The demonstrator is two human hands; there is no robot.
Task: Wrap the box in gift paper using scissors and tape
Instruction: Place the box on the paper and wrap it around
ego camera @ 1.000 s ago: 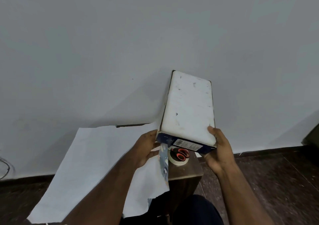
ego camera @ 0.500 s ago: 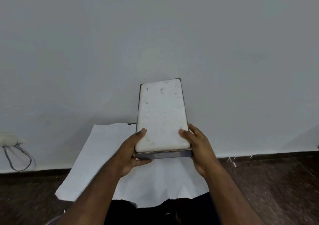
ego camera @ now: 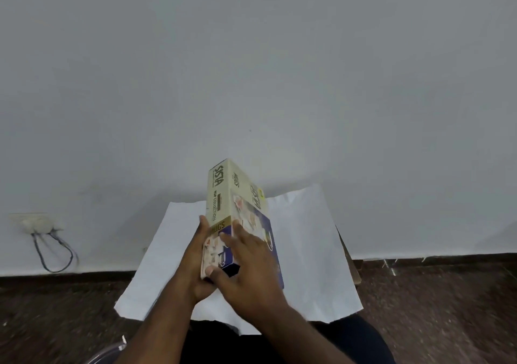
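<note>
Now, step: setting the box [ego camera: 237,218] on the paper [ego camera: 302,252] to size the wrap.
Box: raised on edge over the middle of the sheet, long printed faces showing.
Left hand [ego camera: 193,263]: cradles the near-left end, fingers curled along the side.
Right hand [ego camera: 249,266]: fingers lie flat along the top face, thumb at the near corner.
Do it well: lower it square to the sheet's edges, centred, with enough margin to fold over.
Scissors, tape: out of sight.
Risk: a skewed landing leaves uneven flaps.

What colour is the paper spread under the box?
Plain white paper, no pattern visible, lying beneath the box; seen in the head view.
</note>
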